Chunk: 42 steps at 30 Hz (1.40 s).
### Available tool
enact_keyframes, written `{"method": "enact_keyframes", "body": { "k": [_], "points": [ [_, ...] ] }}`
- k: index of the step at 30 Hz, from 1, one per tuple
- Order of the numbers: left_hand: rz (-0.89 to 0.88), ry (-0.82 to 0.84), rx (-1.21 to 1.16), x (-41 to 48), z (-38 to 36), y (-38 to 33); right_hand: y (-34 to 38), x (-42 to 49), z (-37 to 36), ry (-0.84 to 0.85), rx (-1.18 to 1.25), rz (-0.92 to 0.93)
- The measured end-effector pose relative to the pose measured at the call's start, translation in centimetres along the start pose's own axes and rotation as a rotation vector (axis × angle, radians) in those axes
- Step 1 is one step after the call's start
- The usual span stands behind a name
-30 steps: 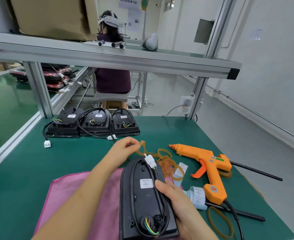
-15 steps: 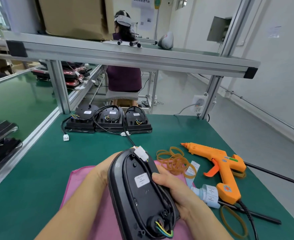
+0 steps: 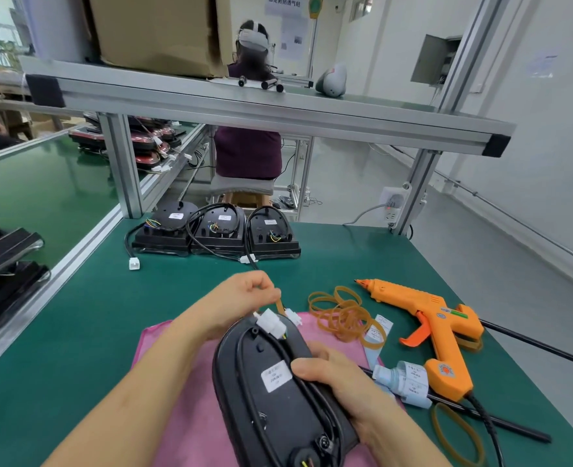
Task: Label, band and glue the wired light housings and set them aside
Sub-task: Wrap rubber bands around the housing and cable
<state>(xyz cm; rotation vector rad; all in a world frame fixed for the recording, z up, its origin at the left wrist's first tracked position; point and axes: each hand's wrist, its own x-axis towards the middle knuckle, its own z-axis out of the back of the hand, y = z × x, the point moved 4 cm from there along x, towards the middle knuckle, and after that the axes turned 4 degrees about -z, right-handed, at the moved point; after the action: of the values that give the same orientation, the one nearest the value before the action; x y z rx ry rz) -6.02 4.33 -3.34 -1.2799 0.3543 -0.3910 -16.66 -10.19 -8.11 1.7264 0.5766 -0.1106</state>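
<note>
The right hand [image 3: 339,389] grips the housing [image 3: 261,412], thumb pinning its cable [image 3: 281,347] flat, so the left hand [image 3: 241,298], pinching a rubber band [image 3: 280,302], can loop it.

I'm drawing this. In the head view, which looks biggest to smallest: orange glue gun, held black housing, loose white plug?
1. Held black plastic light housing, though nearest the camera.
2. Orange plastic glue gun.
3. Loose white plug.
</note>
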Motion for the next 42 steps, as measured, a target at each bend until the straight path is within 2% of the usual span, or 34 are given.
{"method": "enact_keyframes", "body": {
  "k": [5, 11, 14, 20, 24, 31, 34, 39, 42],
  "points": [
    [-0.079, -0.02, -0.041, -0.1, 1.3, -2.9, 0.1, 0.0, -0.1, -0.105, -0.104, -0.044],
    [-0.27, 0.087, 0.28, -3.1, 0.4, -6.3, 0.4, 0.0, -0.3, -0.209, -0.008, -0.028],
    [-0.312, -0.007, 0.297, -4.4, 1.1, -5.9, 0.3, -0.4, -0.1, -0.244, 0.06, 0.028],
    [-0.257, -0.273, 0.102, -6.0, 2.2, -2.7, 0.0, -0.5, -0.3, -0.245, 0.163, 0.066],
    [-0.234, -0.336, 0.084, -6.6, 2.9, -1.1, 0.6, -0.6, 0.0, -0.246, 0.202, 0.089],
    [-0.098, -0.191, 0.046, -7.0, 1.0, 0.0, 2.0, -0.5, 1.3, -0.357, 0.224, 0.192],
    [-0.176, -0.216, 0.163, -7.2, 0.4, -0.9, 1.9, -0.3, 1.2, -0.398, 0.141, 0.215],
    [-0.567, -0.423, 0.865, -8.1, -1.0, -3.9, 1.7, 0.2, 0.5, -0.373, 0.082, 0.21],
    [-0.662, -0.469, 1.062, -7.7, -2.7, -5.2, 1.7, 0.4, -0.1, -0.342, 0.009, 0.199]
  ]
}}
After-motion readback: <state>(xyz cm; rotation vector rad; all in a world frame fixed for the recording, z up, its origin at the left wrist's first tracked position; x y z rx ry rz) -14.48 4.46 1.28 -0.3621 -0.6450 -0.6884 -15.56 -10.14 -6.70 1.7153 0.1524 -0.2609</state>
